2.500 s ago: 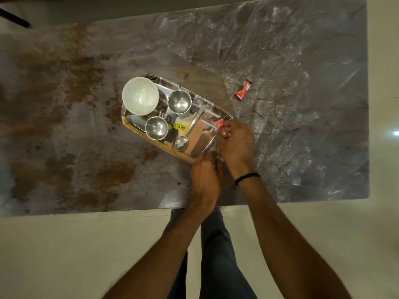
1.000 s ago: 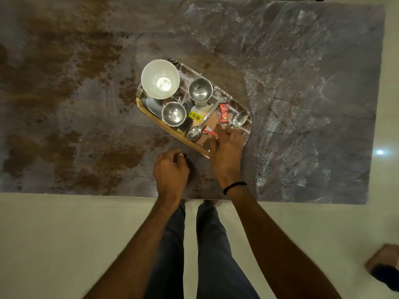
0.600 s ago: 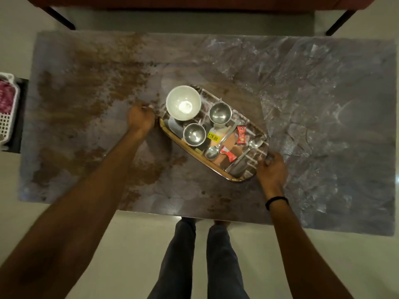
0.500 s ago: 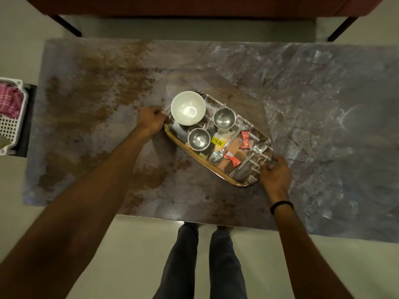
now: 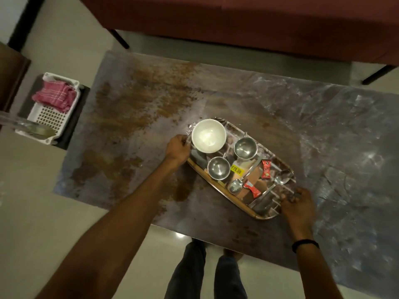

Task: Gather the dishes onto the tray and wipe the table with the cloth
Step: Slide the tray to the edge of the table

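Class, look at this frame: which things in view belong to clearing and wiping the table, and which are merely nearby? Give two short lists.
Part of the job:
tray, gripped by left hand and right hand
white bowl
two steel cups
two spoons
red wrappers
pink cloth
stained table

Merely nearby:
white basket
sofa

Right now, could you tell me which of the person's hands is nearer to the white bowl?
Left. The left hand grips the tray end beside the white bowl; the right hand holds the tray's opposite end.
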